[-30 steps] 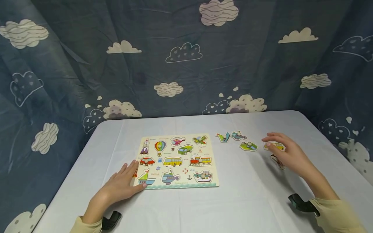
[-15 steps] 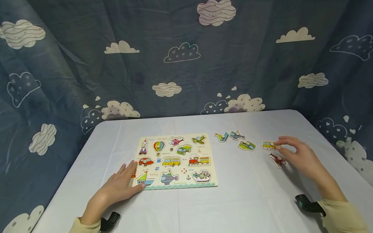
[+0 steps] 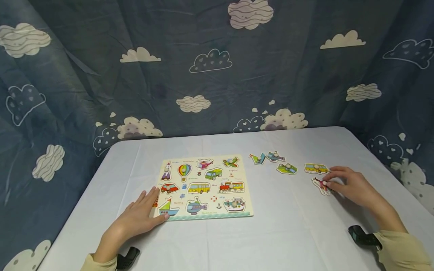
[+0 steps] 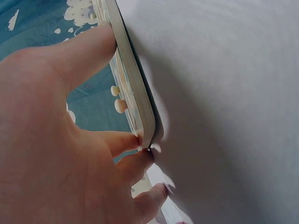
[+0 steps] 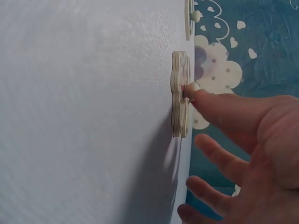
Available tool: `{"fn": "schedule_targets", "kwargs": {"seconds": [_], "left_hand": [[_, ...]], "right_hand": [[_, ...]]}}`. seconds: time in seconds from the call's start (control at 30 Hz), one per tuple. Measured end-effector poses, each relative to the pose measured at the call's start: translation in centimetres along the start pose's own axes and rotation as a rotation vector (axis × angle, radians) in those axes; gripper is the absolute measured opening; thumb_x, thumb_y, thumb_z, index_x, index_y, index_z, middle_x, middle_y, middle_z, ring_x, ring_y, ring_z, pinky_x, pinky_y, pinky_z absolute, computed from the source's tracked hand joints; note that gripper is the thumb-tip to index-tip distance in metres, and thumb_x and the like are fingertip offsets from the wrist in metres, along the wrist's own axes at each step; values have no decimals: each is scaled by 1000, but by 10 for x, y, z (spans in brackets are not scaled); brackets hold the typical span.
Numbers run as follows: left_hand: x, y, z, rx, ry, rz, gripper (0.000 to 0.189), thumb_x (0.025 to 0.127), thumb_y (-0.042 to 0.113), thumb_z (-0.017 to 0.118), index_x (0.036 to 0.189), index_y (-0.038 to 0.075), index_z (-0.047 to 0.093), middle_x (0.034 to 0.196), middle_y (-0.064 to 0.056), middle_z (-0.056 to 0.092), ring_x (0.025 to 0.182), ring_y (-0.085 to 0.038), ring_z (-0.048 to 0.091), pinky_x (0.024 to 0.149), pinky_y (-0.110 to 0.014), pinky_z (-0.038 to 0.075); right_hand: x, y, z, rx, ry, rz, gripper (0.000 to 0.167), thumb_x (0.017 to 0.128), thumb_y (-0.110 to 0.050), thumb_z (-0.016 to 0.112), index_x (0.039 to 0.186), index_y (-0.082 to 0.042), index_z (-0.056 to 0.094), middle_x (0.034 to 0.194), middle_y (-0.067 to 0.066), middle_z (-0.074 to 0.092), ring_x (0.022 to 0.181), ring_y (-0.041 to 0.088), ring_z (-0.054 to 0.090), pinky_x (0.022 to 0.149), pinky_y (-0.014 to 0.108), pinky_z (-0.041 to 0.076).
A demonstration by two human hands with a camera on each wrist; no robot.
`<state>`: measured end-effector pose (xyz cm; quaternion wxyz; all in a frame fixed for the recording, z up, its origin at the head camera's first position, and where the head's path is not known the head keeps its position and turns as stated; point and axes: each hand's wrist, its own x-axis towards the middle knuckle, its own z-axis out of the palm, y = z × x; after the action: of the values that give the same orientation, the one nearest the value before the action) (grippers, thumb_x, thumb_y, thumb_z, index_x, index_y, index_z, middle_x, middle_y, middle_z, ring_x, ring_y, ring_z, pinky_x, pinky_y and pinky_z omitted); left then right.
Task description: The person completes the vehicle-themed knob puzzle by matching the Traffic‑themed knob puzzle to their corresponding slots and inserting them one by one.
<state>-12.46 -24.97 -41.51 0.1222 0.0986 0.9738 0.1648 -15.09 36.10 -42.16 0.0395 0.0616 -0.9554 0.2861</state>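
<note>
A peg puzzle board (image 3: 211,195) printed with vehicles lies flat on the table. My left hand (image 3: 137,214) rests on its lower left corner with the fingers spread; in the left wrist view the thumb (image 4: 88,51) touches the board's edge. To the right, my right hand (image 3: 354,188) pinches the knob of the red helicopter puzzle piece (image 3: 320,186) between thumb and index finger. In the right wrist view the piece (image 5: 176,102) is still at the table surface, and the other fingers are spread. The index fingertip is hidden there behind the thumb.
The yellow bus piece (image 3: 316,168) lies just beyond the helicopter. Farther left are the green truck piece (image 3: 286,168), the submarine piece (image 3: 275,156) and the sailboat piece (image 3: 257,159). A dark cloud-patterned curtain (image 3: 152,86) hangs behind the white table (image 3: 271,233).
My right hand has moved from over the bus piece toward the near right and taken the helicopter piece's knob. The bus piece is now uncovered. My left hand stays on the board.
</note>
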Motion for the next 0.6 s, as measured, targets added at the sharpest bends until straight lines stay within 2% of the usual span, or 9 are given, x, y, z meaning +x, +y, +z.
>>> {"fn": "schedule_targets", "kwargs": {"seconds": [0.27, 0.6], "left_hand": [[-2, 1, 1, -9, -3, 2, 101, 85, 65, 61, 155, 3, 25, 159, -19, 23, 144, -49, 15, 106, -71, 17], [-1, 1, 0, 4, 11, 13, 100, 86, 65, 61, 155, 2, 25, 159, -21, 24, 143, -49, 17, 105, -72, 19]], "right_hand": [[-1, 4, 1, -5, -44, 45, 23, 89, -8, 70, 107, 5, 68, 136, 39, 37, 125, 63, 28, 97, 74, 23], [0, -2, 0, 1, -68, 27, 23, 87, -9, 73, 107, 1, 71, 136, 39, 40, 125, 62, 31, 94, 73, 27]]}}
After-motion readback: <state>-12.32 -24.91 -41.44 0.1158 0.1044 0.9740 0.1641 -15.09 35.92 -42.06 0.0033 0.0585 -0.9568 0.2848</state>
